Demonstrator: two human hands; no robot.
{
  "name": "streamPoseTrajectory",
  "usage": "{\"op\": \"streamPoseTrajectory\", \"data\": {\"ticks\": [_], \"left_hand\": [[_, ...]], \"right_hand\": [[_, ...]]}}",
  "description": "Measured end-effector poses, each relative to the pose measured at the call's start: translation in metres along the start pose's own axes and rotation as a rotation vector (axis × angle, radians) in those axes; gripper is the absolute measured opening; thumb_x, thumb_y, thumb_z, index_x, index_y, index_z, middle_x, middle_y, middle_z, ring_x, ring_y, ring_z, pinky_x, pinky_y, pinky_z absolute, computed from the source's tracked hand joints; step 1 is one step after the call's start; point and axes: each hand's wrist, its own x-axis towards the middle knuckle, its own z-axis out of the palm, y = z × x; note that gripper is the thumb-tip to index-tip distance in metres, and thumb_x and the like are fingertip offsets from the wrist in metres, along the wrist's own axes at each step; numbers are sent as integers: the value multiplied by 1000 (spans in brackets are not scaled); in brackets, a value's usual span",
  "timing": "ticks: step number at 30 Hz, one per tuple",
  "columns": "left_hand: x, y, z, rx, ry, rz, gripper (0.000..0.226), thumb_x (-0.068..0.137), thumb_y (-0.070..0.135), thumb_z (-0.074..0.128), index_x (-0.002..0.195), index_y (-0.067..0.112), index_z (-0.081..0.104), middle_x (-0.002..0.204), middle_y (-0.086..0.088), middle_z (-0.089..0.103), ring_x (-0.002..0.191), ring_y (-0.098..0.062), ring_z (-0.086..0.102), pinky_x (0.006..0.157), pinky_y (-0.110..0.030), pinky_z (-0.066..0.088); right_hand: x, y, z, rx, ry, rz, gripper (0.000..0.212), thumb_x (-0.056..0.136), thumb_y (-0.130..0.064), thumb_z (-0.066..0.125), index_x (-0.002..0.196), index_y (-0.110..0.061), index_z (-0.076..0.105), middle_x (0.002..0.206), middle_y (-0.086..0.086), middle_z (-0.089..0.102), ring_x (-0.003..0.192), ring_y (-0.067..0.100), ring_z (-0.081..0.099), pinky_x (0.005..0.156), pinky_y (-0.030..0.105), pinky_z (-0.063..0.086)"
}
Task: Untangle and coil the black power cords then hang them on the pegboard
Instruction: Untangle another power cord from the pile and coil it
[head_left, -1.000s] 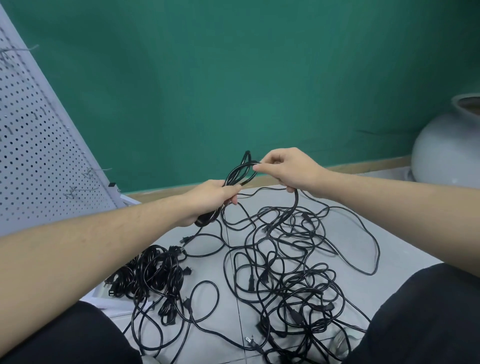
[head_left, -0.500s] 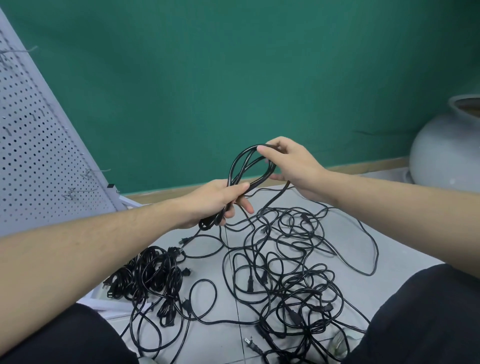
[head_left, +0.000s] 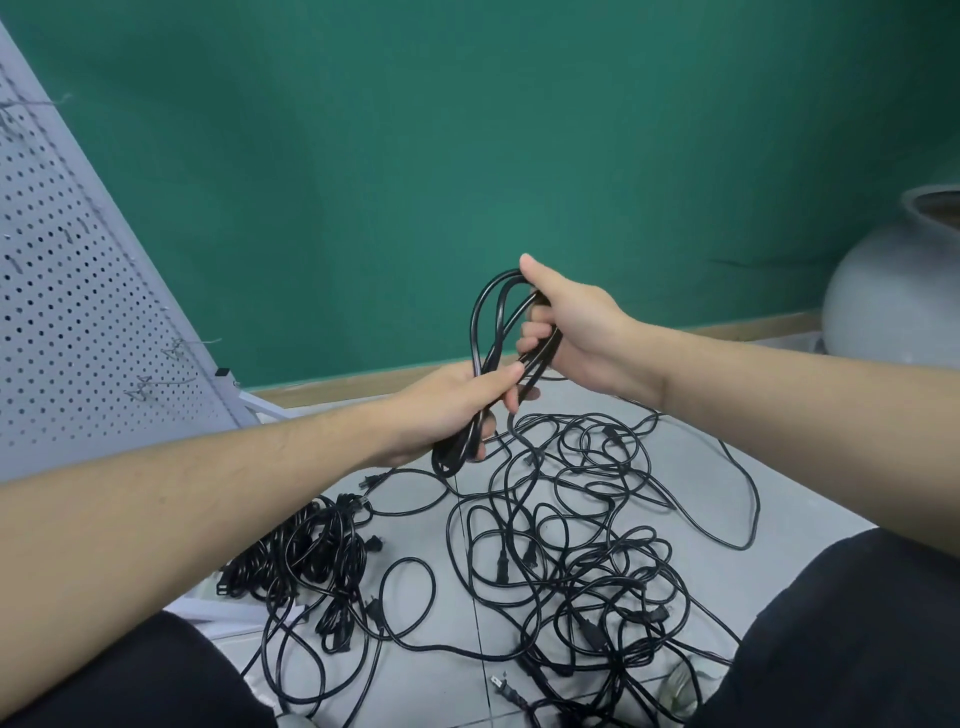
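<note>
- Nearest, at 7 and 5 o'clock, the person's two knees in black trousers (head_left: 852, 639) frame the bottom corners of the view.
- Between them on the grey tiled floor (head_left: 691, 452) lies a loose tangle of black power cords (head_left: 576, 566), spreading from 6 o'clock up toward the centre; a two-pin plug (head_left: 501, 685) shows at its near edge.
- At about 7 o'clock from the centre, a tighter bunch of cords (head_left: 306, 556) lies partly on the white base of the pegboard stand (head_left: 218, 616), just beside the loose tangle and joined to it by a few strands.
- At the centre, the left hand (head_left: 447, 410) is clenched round the lower part of a partly coiled cord (head_left: 491, 332), thumb laid across the strands; the bottom of the loops sticks out below the fist.
- Just above it, toward 1 o'clock, the right hand (head_left: 571, 325) grasps the top of the same coil, fingers curled round the strands and thumb raised over the loop's upper bend.
- One strand runs from the held coil down into the loose tangle on the floor.
- At 9 to 10 o'clock the grey perforated pegboard (head_left: 67, 312) leans away, with wire hooks (head_left: 171, 348) near its lower right edge.
- Farthest, a green wall (head_left: 467, 156) fills the top, and a large grey pot (head_left: 898, 296) stands at 3 o'clock.
</note>
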Motion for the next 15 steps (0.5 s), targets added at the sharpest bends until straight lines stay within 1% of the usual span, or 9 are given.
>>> {"op": "streamPoseTrajectory", "data": {"ticks": [2,4,6,8,10,12,13,14,15], "left_hand": [[1,8,-1,48,-6,12,40,106,43,47,81,15,61,96,6,77,56,-12,47,58,-27,48],[1,13,-4,140,-31,-6,40,105,47,48,88,18,70,94,5,70,71,-12,51,68,-28,45],[1,14,-5,235,-48,-5,39,105,49,47,91,23,72,92,7,65,83,-10,51,76,-28,42],[3,12,-5,222,-37,5,36,105,47,48,91,24,72,90,6,65,79,-3,54,77,-27,42],[5,7,-5,105,-19,14,34,105,42,51,88,21,72,83,3,61,72,-3,60,83,-32,45],[8,-1,-4,10,17,36,33,105,37,53,85,20,71,76,3,53,68,-12,61,92,-45,51],[8,-3,-3,-12,44,49,31,106,35,53,85,19,70,74,3,48,63,-12,58,95,-50,53],[8,-3,-1,-32,77,62,30,106,33,52,87,17,69,75,2,44,59,-11,53,94,-51,57],[9,-2,0,-56,121,76,29,106,32,52,88,16,67,76,1,42,56,-11,47,90,-50,60]], "right_hand": [[-2,-3,3,19,24,-32,30,98,-36,65,86,-20,43,57,-6,19,52,13,19,49,24,29],[-2,-4,4,-15,37,-53,31,99,-37,64,84,-21,41,56,-7,18,52,12,17,47,23,25],[-2,-2,3,-43,44,-64,33,100,-38,63,83,-22,39,57,-7,18,51,12,16,47,24,23],[-1,-1,2,-56,51,-71,33,100,-39,62,82,-22,40,58,-7,17,52,12,17,48,24,24],[-2,0,3,-59,64,-82,32,100,-41,61,83,-21,44,61,-5,21,51,13,21,49,24,29],[-1,0,2,-66,70,-85,35,100,-49,57,84,-18,50,62,-2,36,52,14,35,54,27,40],[-1,1,1,-70,57,-73,42,100,-56,50,86,-17,53,64,1,47,55,16,44,58,29,46],[0,1,-1,-78,28,-48,51,101,-63,41,90,-15,56,70,3,56,60,18,51,64,32,50],[2,3,-4,-94,-15,-18,58,102,-65,31,96,-13,58,78,5,62,68,21,57,70,35,52]]}}
